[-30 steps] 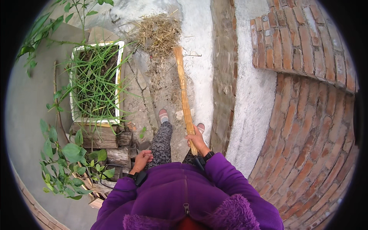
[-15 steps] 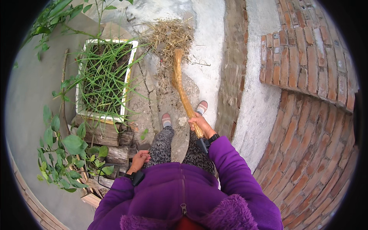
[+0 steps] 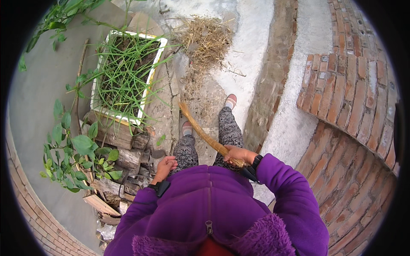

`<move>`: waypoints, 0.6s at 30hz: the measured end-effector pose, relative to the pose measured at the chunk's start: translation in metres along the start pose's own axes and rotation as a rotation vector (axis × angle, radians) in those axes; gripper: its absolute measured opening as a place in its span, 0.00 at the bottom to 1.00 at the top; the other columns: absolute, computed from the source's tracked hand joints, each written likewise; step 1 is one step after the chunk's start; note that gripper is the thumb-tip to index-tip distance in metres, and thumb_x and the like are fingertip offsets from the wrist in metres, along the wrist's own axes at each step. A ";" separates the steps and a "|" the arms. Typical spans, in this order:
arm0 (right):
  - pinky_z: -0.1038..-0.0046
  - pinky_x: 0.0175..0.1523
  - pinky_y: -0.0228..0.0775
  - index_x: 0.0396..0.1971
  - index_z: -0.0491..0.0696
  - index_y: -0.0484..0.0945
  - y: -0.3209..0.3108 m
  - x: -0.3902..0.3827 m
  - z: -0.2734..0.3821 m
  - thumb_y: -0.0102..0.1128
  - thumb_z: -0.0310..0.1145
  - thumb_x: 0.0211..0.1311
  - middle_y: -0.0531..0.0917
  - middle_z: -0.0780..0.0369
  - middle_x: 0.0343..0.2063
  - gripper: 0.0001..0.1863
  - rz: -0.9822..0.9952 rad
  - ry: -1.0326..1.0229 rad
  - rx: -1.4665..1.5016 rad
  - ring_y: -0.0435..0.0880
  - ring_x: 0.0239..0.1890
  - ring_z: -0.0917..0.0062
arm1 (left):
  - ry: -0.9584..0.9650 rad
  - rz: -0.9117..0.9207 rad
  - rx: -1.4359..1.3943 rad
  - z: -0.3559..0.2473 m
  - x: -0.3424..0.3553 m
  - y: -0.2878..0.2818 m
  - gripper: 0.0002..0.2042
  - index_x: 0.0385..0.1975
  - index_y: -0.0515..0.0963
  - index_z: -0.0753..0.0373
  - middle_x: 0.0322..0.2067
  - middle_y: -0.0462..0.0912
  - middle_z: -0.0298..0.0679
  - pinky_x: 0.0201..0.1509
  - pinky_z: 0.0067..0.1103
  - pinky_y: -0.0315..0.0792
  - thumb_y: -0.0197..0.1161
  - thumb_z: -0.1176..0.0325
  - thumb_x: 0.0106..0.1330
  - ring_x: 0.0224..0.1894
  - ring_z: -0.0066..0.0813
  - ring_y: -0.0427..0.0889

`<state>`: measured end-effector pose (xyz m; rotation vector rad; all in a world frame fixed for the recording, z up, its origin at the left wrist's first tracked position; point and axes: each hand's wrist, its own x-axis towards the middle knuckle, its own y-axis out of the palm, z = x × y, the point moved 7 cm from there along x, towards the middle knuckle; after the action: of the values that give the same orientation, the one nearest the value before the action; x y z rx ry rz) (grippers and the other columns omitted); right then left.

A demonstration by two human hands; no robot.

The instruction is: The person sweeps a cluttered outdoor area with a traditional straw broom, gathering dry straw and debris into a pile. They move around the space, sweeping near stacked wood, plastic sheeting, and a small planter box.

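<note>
Wrapped around the handle end of a straw hand broom [image 3: 203,133] is my right hand [image 3: 240,154], near my right thigh. The broom slants up and to the left, its bristle tip above the ground by my left foot. My left hand [image 3: 165,168] hangs beside my left thigh, its fingers loosely curled with nothing seen in them. A heap of dry straw [image 3: 207,42] lies on the ground ahead of my feet, apart from the broom. Loose bits trail from the heap toward me.
A white planter box [image 3: 155,69] of green shoots sits at the left on stacked wood [image 3: 114,132]. Leafy plants [image 3: 83,145] grow beside it. Along the right runs a raised strip [image 3: 273,64], with stepped brickwork [image 3: 337,89] farther right. The concrete ground is cracked.
The broom has swung back from the straw heap toward my body, its tip now near my left foot. My right hand has drawn back slightly to the right. The view has shifted.
</note>
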<state>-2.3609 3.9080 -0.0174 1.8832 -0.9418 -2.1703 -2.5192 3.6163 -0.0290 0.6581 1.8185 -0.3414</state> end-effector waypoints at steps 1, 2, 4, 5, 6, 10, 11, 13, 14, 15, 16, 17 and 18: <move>0.78 0.15 0.66 0.45 0.43 0.62 -0.012 0.010 0.009 0.59 0.22 0.50 0.70 0.65 0.16 0.22 0.006 0.023 0.034 0.71 0.13 0.80 | -0.021 0.007 -0.004 0.001 0.000 0.010 0.12 0.48 0.69 0.69 0.38 0.78 0.41 0.43 0.20 0.76 0.49 0.75 0.66 0.39 0.25 0.80; 0.78 0.15 0.66 0.43 0.41 0.62 -0.022 0.020 0.022 0.58 0.22 0.50 0.70 0.65 0.15 0.20 0.046 0.026 0.069 0.72 0.13 0.79 | -0.015 0.011 -0.007 0.000 -0.002 0.019 0.12 0.48 0.69 0.69 0.38 0.78 0.41 0.43 0.20 0.76 0.49 0.75 0.66 0.39 0.25 0.80; 0.78 0.15 0.67 0.37 0.38 0.64 -0.047 0.039 0.046 0.58 0.22 0.51 0.70 0.64 0.15 0.15 -0.005 0.102 0.280 0.73 0.14 0.78 | -0.047 -0.013 -0.007 -0.001 -0.002 0.036 0.13 0.49 0.69 0.69 0.38 0.78 0.41 0.43 0.19 0.76 0.50 0.74 0.66 0.39 0.25 0.80; 0.78 0.16 0.68 0.32 0.38 0.64 -0.059 0.042 0.061 0.57 0.22 0.51 0.71 0.64 0.14 0.12 -0.019 0.038 0.248 0.73 0.13 0.78 | -0.042 -0.021 -0.019 -0.003 -0.003 0.043 0.13 0.49 0.70 0.69 0.38 0.78 0.40 0.42 0.19 0.76 0.50 0.74 0.67 0.39 0.25 0.79; 0.78 0.17 0.68 0.34 0.40 0.64 -0.067 0.041 0.068 0.57 0.21 0.51 0.71 0.63 0.16 0.12 -0.058 0.020 0.214 0.73 0.13 0.79 | -0.021 -0.027 -0.023 -0.007 -0.003 0.049 0.13 0.49 0.70 0.69 0.38 0.78 0.40 0.43 0.19 0.75 0.50 0.74 0.67 0.39 0.25 0.80; 0.78 0.16 0.68 0.50 0.43 0.60 -0.087 -0.009 0.074 0.56 0.20 0.50 0.70 0.64 0.20 0.25 -0.073 -0.168 0.230 0.72 0.13 0.80 | -0.033 -0.034 -0.037 -0.012 -0.003 0.073 0.13 0.49 0.70 0.69 0.38 0.79 0.41 0.43 0.19 0.75 0.50 0.74 0.67 0.39 0.24 0.79; 0.78 0.16 0.67 0.53 0.45 0.59 -0.086 -0.021 0.072 0.56 0.19 0.50 0.69 0.64 0.21 0.28 -0.087 -0.203 0.224 0.72 0.13 0.80 | -0.045 -0.028 -0.038 -0.012 -0.002 0.080 0.13 0.49 0.70 0.69 0.38 0.79 0.41 0.43 0.19 0.75 0.50 0.74 0.67 0.40 0.24 0.79; 0.77 0.16 0.68 0.57 0.48 0.55 -0.081 -0.037 0.063 0.56 0.19 0.49 0.69 0.64 0.21 0.33 -0.104 -0.177 0.213 0.71 0.14 0.80 | -0.063 -0.008 -0.045 -0.015 0.003 0.094 0.13 0.49 0.70 0.69 0.38 0.78 0.40 0.43 0.19 0.75 0.50 0.74 0.66 0.40 0.24 0.79; 0.77 0.16 0.68 0.57 0.48 0.55 -0.078 -0.043 0.062 0.57 0.19 0.49 0.69 0.65 0.21 0.34 -0.098 -0.194 0.198 0.71 0.14 0.80 | -0.069 0.002 -0.053 -0.017 0.007 0.100 0.12 0.48 0.70 0.69 0.38 0.78 0.40 0.43 0.19 0.75 0.50 0.74 0.66 0.40 0.24 0.79; 0.76 0.17 0.68 0.56 0.48 0.56 -0.078 -0.045 0.058 0.57 0.19 0.49 0.69 0.64 0.21 0.33 -0.112 -0.168 0.164 0.71 0.14 0.80 | -0.074 0.014 -0.064 -0.020 0.010 0.106 0.12 0.48 0.70 0.69 0.37 0.78 0.40 0.42 0.19 0.75 0.51 0.74 0.66 0.40 0.24 0.79; 0.75 0.17 0.68 0.56 0.47 0.58 -0.076 -0.042 0.056 0.58 0.20 0.48 0.69 0.64 0.21 0.33 -0.113 -0.151 0.131 0.71 0.14 0.79 | -0.069 0.020 -0.055 -0.024 0.013 0.109 0.12 0.48 0.70 0.69 0.38 0.78 0.40 0.42 0.19 0.75 0.51 0.73 0.66 0.40 0.24 0.79; 0.75 0.17 0.68 0.55 0.47 0.59 -0.076 -0.038 0.054 0.59 0.20 0.47 0.69 0.64 0.21 0.32 -0.116 -0.135 0.099 0.72 0.14 0.79 | -0.064 0.030 -0.047 -0.028 0.016 0.114 0.12 0.48 0.70 0.69 0.38 0.78 0.40 0.42 0.19 0.75 0.51 0.73 0.66 0.40 0.24 0.79; 0.74 0.17 0.68 0.53 0.46 0.61 -0.077 -0.031 0.052 0.60 0.21 0.46 0.70 0.63 0.20 0.31 -0.100 -0.102 0.064 0.72 0.14 0.78 | -0.047 0.041 -0.038 -0.032 0.019 0.117 0.12 0.48 0.70 0.69 0.38 0.78 0.40 0.42 0.19 0.75 0.51 0.73 0.66 0.41 0.25 0.79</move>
<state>-2.3794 4.0038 -0.0297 1.9032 -0.9655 -2.3404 -2.4797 3.7326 -0.0257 0.6545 1.7604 -0.2924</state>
